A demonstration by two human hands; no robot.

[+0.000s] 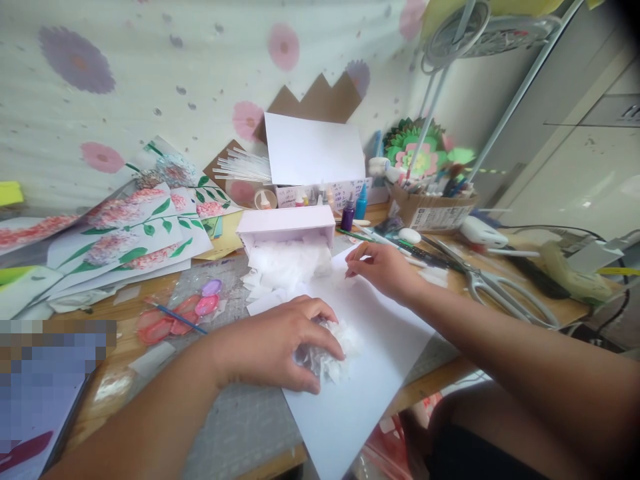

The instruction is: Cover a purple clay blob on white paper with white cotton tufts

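Note:
My left hand point(295, 340) curls its fingers around a crumpled white tissue-like bunch point(334, 353), which looks partly see-through and rests on a white sheet of paper point(380, 347). To the right and farther back, my right hand point(377, 267) is closed in a pinch above the same sheet. What its fingertips hold, if anything, is too small to make out. Just behind both hands lies an open white box point(287, 219) on its side. White tissue pieces point(290, 263) spill out of its front onto the sheet.
Large scissors point(500, 287) and a cardboard box of tools point(435, 207) occupy the right. Purple point(348, 215) and blue bottles point(361, 203) stand behind. At left are flower paintings point(135, 233), pink palettes point(183, 320) with a paintbrush point(180, 317), and a grey cutting mat point(240, 420).

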